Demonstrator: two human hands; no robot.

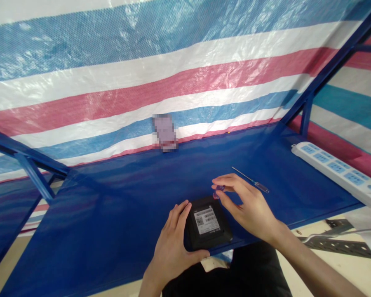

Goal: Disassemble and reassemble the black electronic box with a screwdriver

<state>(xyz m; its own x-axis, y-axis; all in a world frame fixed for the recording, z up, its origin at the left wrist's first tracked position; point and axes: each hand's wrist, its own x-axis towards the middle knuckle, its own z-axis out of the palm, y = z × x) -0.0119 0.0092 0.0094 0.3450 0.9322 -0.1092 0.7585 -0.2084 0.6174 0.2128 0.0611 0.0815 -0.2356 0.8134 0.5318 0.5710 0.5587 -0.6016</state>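
A black square electronic device (207, 222) with a white barcode label on top lies near the front edge of the blue table. My left hand (173, 243) cups its left side and corner, with the fingers resting on the casing. My right hand (247, 204) is above the device's far right corner, pinching a small purple translucent part (217, 192) at the fingertips, which hide most of it. A thin screwdriver (250, 180) with a clear and dark handle lies on the table just beyond my right hand, not touching it.
The blue metal table (173, 181) has a blue frame and stands against a striped tarpaulin (173, 78). A pixelated phone-sized object (165, 133) stands at the back. A white power strip (336, 173) lies at the right edge. A perforated metal bracket (336, 243) and a cable lie below on the floor.
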